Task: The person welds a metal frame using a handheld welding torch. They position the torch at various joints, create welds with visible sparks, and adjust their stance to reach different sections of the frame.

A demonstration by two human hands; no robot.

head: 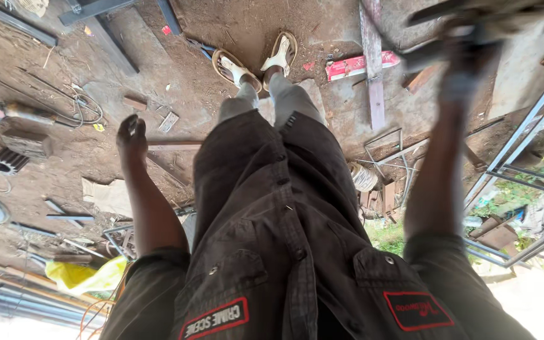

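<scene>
A person's right hand (470,53) is clamped on a blurred dark metal tool (439,38), seemingly heavy, rigid and best gripped mid-handle, just beyond the upright steel frame (524,135), while the left hand (131,135) hangs loosely curled, empty, well away from the frame.

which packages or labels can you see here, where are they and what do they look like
Flat red and white carton: on the dirt floor right of the sandalled feet, beside a steel bar.
Left chest patch: black rectangle, red border, pale lettering, on the dark shirt.
Right chest patch: black rectangle, red border, red script.
No screens or signs.
</scene>
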